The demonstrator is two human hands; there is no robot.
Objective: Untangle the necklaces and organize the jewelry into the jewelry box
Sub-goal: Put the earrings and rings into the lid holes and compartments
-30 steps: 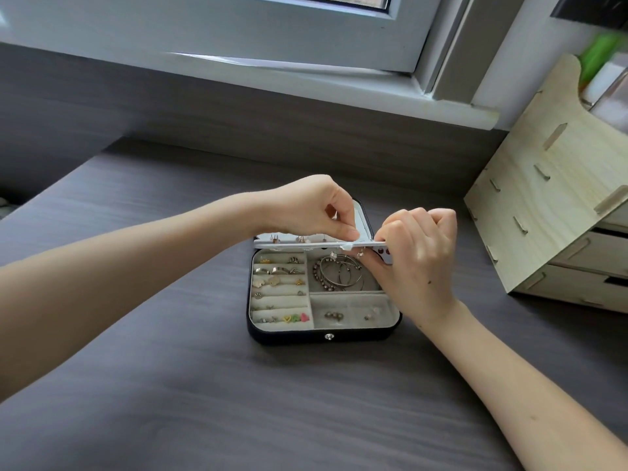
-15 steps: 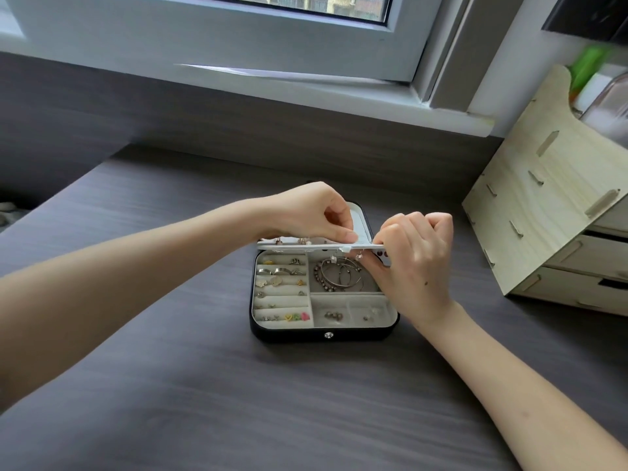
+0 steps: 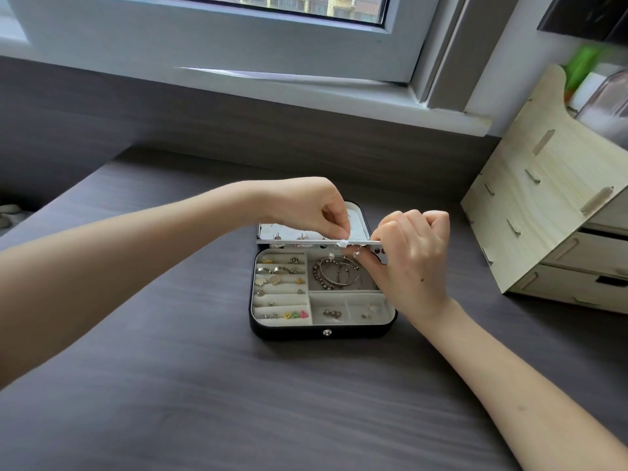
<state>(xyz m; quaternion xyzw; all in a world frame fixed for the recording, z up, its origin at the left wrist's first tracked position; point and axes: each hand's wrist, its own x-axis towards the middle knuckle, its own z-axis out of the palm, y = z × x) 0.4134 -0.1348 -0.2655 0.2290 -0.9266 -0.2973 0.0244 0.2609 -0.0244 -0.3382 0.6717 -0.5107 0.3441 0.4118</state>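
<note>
Two bare hands meet over the small black jewelry box with a cream lining (image 3: 292, 334), which sits open on the dark grey wood-grain desk (image 3: 204, 385) directly under our knuckles. Our left hand (image 3: 306, 209) reaches in from the left with its fingers curled. Its thumb and forefinger pinch a small white tab (image 3: 343, 244) on the near edge of the thin white earring panel (image 3: 292, 241), which lies level and edge-on to us across the back of the box. Our right hand (image 3: 414, 263) is curled into a loose fist and grips the right end of that panel; we cannot tell what its fingertips touch underneath. Between the two hands, two small silver drop earrings (image 3: 331, 255) hang from the panel. Just below them, left of our right hand, the large compartment holds silver hoop earrings and a beaded bracelet (image 3: 339, 275). Under our left hand run the padded ring rolls with gold and silver rings (image 3: 278, 269), and nearest to us in that column sit little coloured studs (image 3: 296, 314). Just left of our right wrist, two small compartments hold a few tiny studs (image 3: 331, 313). Behind our left fingers the open box lid (image 3: 358, 215) shows its pale inside. Well to the right of our right hand stands a pale plywood drawer organizer (image 3: 550, 212), and far beyond both hands runs the white window frame (image 3: 238, 39).
</note>
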